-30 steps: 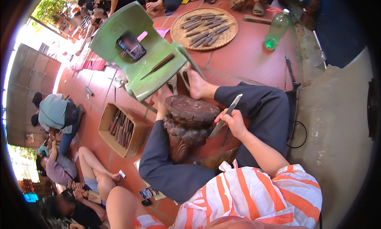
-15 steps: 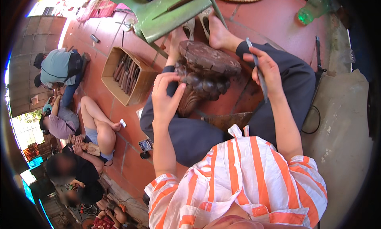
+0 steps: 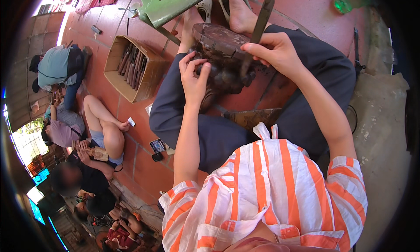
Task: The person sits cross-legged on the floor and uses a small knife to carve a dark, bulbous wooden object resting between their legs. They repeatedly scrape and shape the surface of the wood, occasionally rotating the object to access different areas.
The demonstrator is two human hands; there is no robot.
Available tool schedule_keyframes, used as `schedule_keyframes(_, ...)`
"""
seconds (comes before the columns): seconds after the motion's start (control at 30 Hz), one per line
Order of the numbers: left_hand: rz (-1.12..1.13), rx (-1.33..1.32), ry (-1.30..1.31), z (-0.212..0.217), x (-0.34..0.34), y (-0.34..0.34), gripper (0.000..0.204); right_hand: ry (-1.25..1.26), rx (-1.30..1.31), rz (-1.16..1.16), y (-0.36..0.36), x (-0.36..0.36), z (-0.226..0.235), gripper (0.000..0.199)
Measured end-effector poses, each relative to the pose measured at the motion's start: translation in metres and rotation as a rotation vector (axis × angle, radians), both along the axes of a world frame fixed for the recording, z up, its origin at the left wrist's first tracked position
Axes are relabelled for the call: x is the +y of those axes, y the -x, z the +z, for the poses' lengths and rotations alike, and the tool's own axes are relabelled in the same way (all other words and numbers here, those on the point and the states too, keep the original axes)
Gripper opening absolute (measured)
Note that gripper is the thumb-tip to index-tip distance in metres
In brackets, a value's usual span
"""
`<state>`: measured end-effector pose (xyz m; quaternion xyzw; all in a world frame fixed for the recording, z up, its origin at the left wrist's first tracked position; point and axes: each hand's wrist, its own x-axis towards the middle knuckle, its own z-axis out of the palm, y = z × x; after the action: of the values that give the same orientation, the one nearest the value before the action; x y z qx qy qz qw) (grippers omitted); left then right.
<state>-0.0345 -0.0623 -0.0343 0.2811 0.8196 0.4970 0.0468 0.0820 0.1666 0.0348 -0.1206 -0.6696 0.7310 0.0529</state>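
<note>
left hand [image 3: 194, 77] fingers cupping dark carved wooden block [image 3: 221, 55] | right hand [image 3: 275, 53] fingers clamped round long metal chisel [image 3: 258, 29]

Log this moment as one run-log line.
left hand: steadies dark carved wood piece | right hand: grips long chisel against it | beside: cardboard box of tools on red tile floor

- The carved block [image 3: 223, 55] is dark wood, rough and knobbly on its side, smoother and matt on top.
- The chisel [image 3: 258, 29] has a dull grey metal blade.
- The box [image 3: 151, 75] is plain brown cardboard, matt.
- The floor [image 3: 140, 134] is red tile with a slight sheen.
- The shirt [image 3: 271, 182] is striped cloth.
- The bottle [image 3: 350, 0] is glossy green plastic.
</note>
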Motion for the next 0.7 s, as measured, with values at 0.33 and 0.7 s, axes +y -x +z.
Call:
schedule_keyframes(0.33, -0.195, -0.001, -0.064, -0.008, -0.016, 0.019, 0.041, -0.587, 0.145, 0.178, 0.034, -0.012, -0.008, 0.024)
schedule_keyframes(0.7, -0.221, -0.037, -0.055, -0.008, -0.005, 0.021, 0.061, -0.58, 0.039, 0.171, 0.041, -0.032, -0.014, 0.024)
